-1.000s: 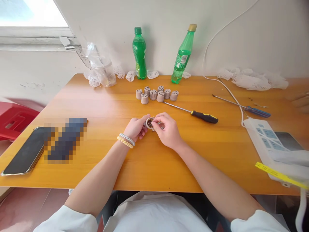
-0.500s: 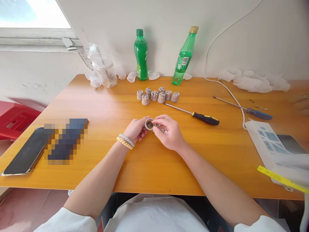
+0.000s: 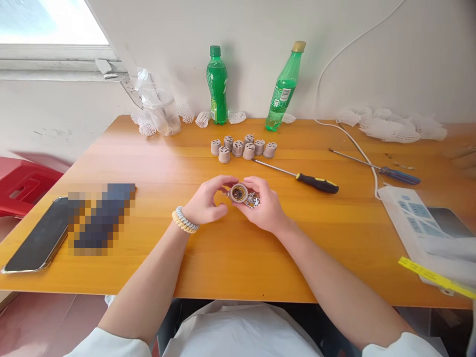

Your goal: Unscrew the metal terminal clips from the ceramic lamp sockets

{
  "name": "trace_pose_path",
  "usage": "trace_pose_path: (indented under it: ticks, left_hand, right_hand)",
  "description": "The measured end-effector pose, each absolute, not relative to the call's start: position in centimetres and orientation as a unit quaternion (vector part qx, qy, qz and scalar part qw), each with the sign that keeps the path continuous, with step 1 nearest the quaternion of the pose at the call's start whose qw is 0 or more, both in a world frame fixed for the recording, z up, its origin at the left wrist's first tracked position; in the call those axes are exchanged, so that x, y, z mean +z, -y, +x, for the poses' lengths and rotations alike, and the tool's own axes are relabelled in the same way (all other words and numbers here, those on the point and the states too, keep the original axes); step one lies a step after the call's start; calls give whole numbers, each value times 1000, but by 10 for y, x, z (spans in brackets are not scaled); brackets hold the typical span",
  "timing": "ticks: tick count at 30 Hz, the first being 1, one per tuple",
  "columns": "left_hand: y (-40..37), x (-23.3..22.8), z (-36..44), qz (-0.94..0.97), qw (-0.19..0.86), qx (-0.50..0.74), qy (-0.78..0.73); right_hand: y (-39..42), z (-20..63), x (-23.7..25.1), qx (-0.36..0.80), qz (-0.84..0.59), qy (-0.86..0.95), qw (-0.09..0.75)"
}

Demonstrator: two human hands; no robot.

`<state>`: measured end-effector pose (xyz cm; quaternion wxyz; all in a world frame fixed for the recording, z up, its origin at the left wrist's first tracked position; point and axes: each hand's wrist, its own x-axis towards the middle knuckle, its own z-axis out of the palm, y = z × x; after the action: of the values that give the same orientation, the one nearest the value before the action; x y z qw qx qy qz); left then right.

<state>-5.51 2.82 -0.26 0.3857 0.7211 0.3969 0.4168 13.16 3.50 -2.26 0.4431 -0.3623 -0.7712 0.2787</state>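
My right hand (image 3: 266,206) has its fingers round a ceramic lamp socket (image 3: 238,193), whose round mouth faces me and shows a brass-coloured ring and metal contacts inside. Several small metal pieces (image 3: 253,200) show beside the socket, against the fingers of the same hand. On the socket's other side is my left hand (image 3: 204,199), its thumb and fingers spread apart. Its fingertips are close to the socket's rim; whether they touch it I cannot tell. A tiny metal bit (image 3: 225,193) shows between the left hand and the socket.
Beyond my hands stand several ceramic sockets (image 3: 237,148). A black-and-yellow screwdriver (image 3: 316,183) lies to their right, a blue-handled screwdriver (image 3: 399,175) farther right. Two green bottles (image 3: 217,89) stand by the wall. A phone (image 3: 35,233) lies left, a power strip (image 3: 396,213) right.
My left hand has let go of the socket and opened, its wrist shifting left. My right hand now holds the socket, which sits slightly farther right, with more of the metal pieces showing.
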Motion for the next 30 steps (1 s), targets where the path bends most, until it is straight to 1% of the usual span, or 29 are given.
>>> trace_pose_path:
  ticks: [2,5,9,11,13,15,17,23,27,30]
  left_hand:
    - [-28,-3,-57,764,338,381,-397]
    - [-27,-5,-55,772,273,378,-431]
    - [-27,-8,-52,753,242,377,-482]
    - [-27,-8,-53,743,230,390,-493]
    - [-29,-8,-56,741,220,404,-489]
    - [-30,-9,-59,743,214,401,-491]
    - [-32,-10,-60,746,213,387,-498]
    - [-32,-10,-60,755,198,373,-501]
    - [-32,-6,-64,711,160,413,-547]
    - [-34,-3,-71,657,148,440,-594]
  right_hand:
    - [-36,133,-24,293,-358,772,437]
    - [-38,134,-26,306,-359,771,428]
    - [-38,137,-24,346,-335,768,422]
    - [-39,139,-22,327,-328,774,432]
    - [-41,141,-19,277,-334,787,439]
    - [-43,143,-18,229,-346,798,437]
    - [-47,144,-19,206,-353,804,432]
    - [-55,142,-28,180,-357,820,409]
    - [-56,140,-31,182,-361,836,370]
    - [-55,135,-32,182,-362,839,362]
